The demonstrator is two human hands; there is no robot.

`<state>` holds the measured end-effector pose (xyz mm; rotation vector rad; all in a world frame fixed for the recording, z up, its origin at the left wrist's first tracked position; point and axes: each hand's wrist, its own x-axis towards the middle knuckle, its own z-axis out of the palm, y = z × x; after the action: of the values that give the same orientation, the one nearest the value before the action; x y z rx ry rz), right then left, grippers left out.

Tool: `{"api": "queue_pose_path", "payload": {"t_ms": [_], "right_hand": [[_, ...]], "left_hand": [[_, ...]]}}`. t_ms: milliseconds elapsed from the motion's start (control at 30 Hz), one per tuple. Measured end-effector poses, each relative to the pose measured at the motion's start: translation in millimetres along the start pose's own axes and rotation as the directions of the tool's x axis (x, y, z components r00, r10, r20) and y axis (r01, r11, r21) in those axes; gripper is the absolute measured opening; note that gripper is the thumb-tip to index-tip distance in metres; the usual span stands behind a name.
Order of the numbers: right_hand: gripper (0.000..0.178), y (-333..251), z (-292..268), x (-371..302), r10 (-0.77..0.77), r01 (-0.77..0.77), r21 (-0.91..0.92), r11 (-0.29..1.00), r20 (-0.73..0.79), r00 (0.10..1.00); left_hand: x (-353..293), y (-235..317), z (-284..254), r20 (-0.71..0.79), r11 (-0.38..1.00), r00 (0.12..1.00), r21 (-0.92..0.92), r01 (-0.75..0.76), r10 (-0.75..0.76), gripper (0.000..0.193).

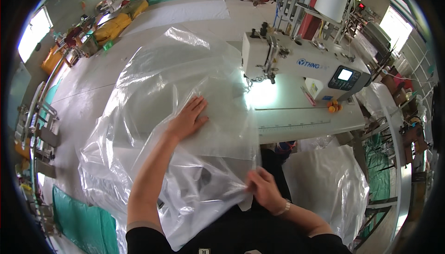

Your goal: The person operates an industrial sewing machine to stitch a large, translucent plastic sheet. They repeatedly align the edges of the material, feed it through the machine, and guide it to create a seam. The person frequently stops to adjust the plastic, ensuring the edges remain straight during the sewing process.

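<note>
At far left, a green sheet [83,219] lies low down. Next, the clear plastic sheet [153,75] spreads in wrinkles, reaching to the dark clothes [236,228]. The left hand [188,118] rests flat on it, its fingers extended, gripping nothing. More to the right, the right hand [265,190] has its fingers closed on the plastic's edge. The white sewing machine [289,59] stands on the bench [301,126], beside small orange balls [333,106].

sht [148,101]: wht-ish | sew. mach. [289,59]: wht | panel [338,82]: blk | tarp [83,221]: grn
</note>
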<state>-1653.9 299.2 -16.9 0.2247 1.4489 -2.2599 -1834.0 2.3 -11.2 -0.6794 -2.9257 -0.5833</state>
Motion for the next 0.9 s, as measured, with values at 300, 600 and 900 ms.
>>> {"api": "queue_pose_path", "payload": {"t_ms": [300, 600, 900], "right_hand": [[0.018, 8, -5, -15, -0.094, 0.075, -0.090, 0.993, -0.230, 0.969], [0.013, -10, 0, -8, -0.136, 0.117, -0.134, 0.984, -0.139, 0.981], [0.020, -1, -35, -11, -0.133, 0.132, -0.230, 0.964, 0.012, 0.991]], "left_hand": [[-7, 23, 4, -0.159, 0.999, 0.987, -0.025, -0.030, 0.025, 0.049], [-43, 173, 32, -0.229, 0.842, 0.973, -0.519, -0.150, 0.032, 0.038], [-71, 211, 57, -0.244, 0.905, 0.943, -0.411, 0.113, -0.228, 0.037]]}}
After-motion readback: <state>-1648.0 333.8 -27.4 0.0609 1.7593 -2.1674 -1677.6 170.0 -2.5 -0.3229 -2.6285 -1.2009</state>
